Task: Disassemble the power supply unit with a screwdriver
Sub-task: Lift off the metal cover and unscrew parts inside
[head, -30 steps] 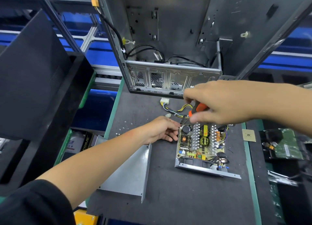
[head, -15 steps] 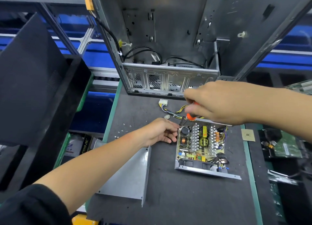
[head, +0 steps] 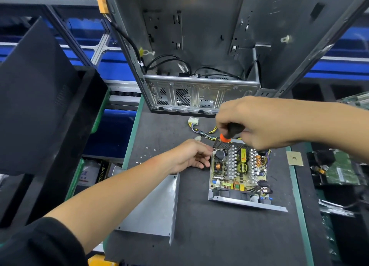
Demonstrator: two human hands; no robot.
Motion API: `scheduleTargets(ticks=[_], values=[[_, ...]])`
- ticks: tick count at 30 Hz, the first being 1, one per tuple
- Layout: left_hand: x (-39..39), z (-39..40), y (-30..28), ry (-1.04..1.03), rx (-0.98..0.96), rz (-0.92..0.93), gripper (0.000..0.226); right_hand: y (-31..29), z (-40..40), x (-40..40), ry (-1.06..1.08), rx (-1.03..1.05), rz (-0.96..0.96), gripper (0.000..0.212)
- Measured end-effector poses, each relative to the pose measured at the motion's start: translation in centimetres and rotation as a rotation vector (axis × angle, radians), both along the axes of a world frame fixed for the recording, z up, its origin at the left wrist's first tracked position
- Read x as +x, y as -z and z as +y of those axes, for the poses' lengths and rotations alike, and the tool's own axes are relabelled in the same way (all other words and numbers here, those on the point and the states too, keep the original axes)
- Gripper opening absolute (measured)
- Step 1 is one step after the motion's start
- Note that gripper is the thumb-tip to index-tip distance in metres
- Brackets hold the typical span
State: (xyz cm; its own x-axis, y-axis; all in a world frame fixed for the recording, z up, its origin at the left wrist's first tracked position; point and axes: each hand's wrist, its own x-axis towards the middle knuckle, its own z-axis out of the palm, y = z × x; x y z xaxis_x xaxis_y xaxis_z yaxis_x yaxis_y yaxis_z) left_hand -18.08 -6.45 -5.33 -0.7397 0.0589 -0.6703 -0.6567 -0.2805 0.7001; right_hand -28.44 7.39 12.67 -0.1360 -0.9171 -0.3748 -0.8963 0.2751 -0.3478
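Over on the left a black panel (head: pixel 38 97) leaned against the racking, and just inside the bench edge lay the removed metal cover (head: pixel 153 211) of the unit, flat on the dark mat (head: pixel 229 235) with one flange standing up. A few loose screws (head: pixel 146 152) were scattered on the mat beyond it. The left hand (head: pixel 189 155) reached in over that cover and rested at the near-left corner of the power supply unit (head: pixel 239 173), fingers loosely curled against its edge as if steadying it; I could not tell whether they pinched anything. The unit sat open in the middle of the bench, its circuit board and heatsinks exposed, its cable bundle (head: pixel 201 129) trailing back toward the empty computer case (head: pixel 199 66) standing behind. The right hand (head: pixel 257 123) was clamped around the screwdriver (head: pixel 229 132), black-and-orange handle upright, tip down at the far-left corner of the board and hidden from where I stood. To my eye the cover stage was done and a board screw was being worked. Next would come keeping the tip seated while turning, then lifting the screw clear before it dropped among the components.
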Motion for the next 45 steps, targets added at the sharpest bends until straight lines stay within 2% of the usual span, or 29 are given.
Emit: scheduleTargets(ticks=[8,13,17,22,26,30,35,40,45], values=[[0.1,-0.2,0.2,0.038,-0.018,0.008,0.013,0.6,-0.3,0.2,0.008,-0.021,0.164,0.01],[-0.2,-0.3,0.3,0.074,-0.134,0.013,0.009,0.9,-0.1,0.2,0.01,-0.04,0.199,0.014],[-0.2,-0.1,0.7,0.101,-0.35,0.084,0.011,0.7,0.3,0.1,0.021,-0.086,0.183,0.011],[-0.1,0.5,1.2,0.183,-0.707,0.274,0.017,-0.6,0.4,-0.5,0.075,-0.17,0.179,0.014],[-1.0,-0.2,0.9,0.245,-0.803,0.334,0.015,-1.4,0.8,-0.8,0.103,-0.174,0.182,0.013],[-1.6,-0.3,0.6,0.346,-0.897,0.39,0.025,-2.1,1.9,-1.2,0.137,-0.188,0.193,0.014],[-2.2,-0.1,0.3,0.666,-1.316,0.58,0.012,-3.8,3.7,-1.8,0.187,-0.255,0.252,0.014],[-2.4,-0.1,0.4,0.745,-1.372,0.571,0.018,-5.5,6.1,-2.2,0.255,-0.282,0.296,0.015],[-2.6,-0.3,-0.1,0.715,-1.296,0.562,0.021,-6.1,9.0,-2.6,0.336,-0.281,0.315,0.015]])
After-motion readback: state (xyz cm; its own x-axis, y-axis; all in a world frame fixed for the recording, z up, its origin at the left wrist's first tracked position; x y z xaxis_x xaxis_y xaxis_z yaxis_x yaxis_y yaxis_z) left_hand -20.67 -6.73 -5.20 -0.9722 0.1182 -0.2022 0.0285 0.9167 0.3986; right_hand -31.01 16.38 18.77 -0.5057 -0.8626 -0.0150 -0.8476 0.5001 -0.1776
